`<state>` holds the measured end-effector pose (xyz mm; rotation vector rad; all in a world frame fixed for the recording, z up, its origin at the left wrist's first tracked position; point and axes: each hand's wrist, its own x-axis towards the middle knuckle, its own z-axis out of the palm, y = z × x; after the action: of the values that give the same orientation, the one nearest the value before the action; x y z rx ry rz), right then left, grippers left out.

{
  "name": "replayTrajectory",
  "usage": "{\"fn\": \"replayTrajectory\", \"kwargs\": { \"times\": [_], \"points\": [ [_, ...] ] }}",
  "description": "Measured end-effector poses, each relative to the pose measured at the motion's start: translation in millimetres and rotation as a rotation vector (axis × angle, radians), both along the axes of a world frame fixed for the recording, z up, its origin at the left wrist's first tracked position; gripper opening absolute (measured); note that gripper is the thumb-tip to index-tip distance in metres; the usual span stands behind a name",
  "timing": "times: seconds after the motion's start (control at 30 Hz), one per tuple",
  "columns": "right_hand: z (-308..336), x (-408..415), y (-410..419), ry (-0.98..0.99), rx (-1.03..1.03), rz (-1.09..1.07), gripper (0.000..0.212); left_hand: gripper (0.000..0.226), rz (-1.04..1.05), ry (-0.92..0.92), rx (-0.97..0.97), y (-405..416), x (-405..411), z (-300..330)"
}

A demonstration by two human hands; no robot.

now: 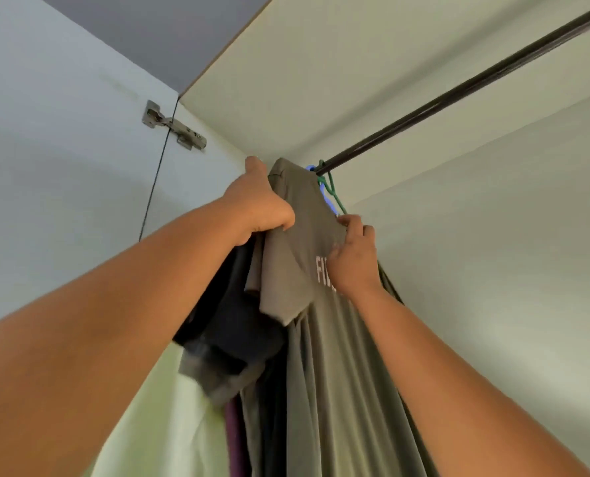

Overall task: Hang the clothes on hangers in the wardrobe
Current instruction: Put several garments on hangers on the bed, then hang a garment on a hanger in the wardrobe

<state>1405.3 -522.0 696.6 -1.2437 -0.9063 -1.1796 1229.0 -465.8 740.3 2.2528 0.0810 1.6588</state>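
Evidently both hands steady the olive T-shirt (pixel 321 339) hanging at the rod (pixel 459 94)'s left end: the left hand (pixel 262 204) grips its shoulder, the right hand (pixel 354 256) pinches near the collar, probably settling it beside the green hanger (pixel 333 192).

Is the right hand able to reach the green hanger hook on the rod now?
Probably yes. The right hand pinches the olive shirt just below the green hanger hook, and nothing lies between them.

Shirt (pixel 307 256) hangs from rod (pixel 459 94) — hinge (pixel 173 127) left.
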Motion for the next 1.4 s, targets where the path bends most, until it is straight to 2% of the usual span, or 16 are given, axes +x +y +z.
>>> {"fn": "replayTrajectory", "kwargs": {
  "times": [0.17, 0.3, 0.4, 0.57, 0.73, 0.87, 0.97, 1.17, 1.4],
  "points": [
    [-88, -72, 3, -0.010, 0.144, 0.241, 0.034, 0.075, 0.073, -0.025, 0.024, 1, -29, -83],
    [-182, -134, 21, -0.032, 0.173, 0.318, 0.038, 0.055, 0.259, -0.262, 0.250, 2, -64, -165],
    [-242, -183, 42, -0.016, 0.057, 0.342, 0.047, 0.044, 0.405, -0.350, 0.314, 11, -102, -230],
    [-306, -266, 82, 0.036, -0.178, 0.358, 0.051, 0.049, 0.757, -0.200, 0.157, 38, -188, -334],
    [-381, -364, 111, -0.053, -0.354, 0.487, 0.045, 0.055, 1.191, -0.042, 0.056, 48, -318, -427],
    [-443, -457, 117, -0.050, -0.467, 0.650, 0.046, 0.060, 1.509, 0.048, -0.115, 25, -439, -491],
    [-482, -531, 109, -0.067, -0.524, 0.687, 0.043, 0.063, 1.696, 0.116, -0.174, -9, -520, -529],
    [-532, -707, 69, -0.170, -0.724, 0.910, 0.048, 0.063, 1.918, 0.301, -0.246, -76, -669, -568],
    [-546, -901, 18, -0.237, -0.828, 1.171, 0.050, 0.064, 2.032, 0.378, -0.255, -128, -836, -579]
  ]
}}
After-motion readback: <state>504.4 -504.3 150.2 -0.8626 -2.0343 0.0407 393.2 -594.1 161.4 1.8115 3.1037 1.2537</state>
